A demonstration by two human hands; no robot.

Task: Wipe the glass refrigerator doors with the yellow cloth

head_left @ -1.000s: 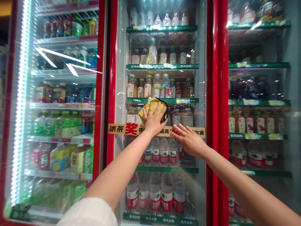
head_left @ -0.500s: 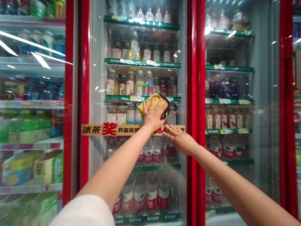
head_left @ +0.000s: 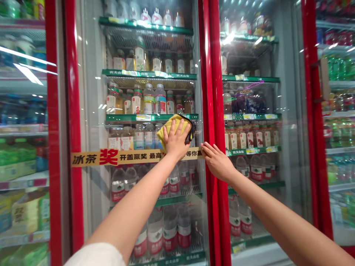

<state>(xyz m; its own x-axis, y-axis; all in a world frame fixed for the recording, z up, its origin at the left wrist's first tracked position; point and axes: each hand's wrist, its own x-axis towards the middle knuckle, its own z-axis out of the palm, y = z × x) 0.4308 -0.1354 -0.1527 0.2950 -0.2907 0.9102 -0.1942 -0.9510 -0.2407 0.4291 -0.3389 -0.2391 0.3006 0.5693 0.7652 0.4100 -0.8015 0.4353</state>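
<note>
Your left hand (head_left: 177, 142) is holding the yellow cloth (head_left: 161, 135) beneath spread fingers, against the glass door (head_left: 91, 85). Your right hand (head_left: 219, 162) is reaching, fingers straight, nearly together, red frame (head_left: 217, 111) behind them.

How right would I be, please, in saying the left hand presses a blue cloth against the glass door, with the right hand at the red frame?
Only the colour is wrong: the head view shows a yellow cloth. The left hand presses it against the glass door, with the right hand at the red frame.
</note>
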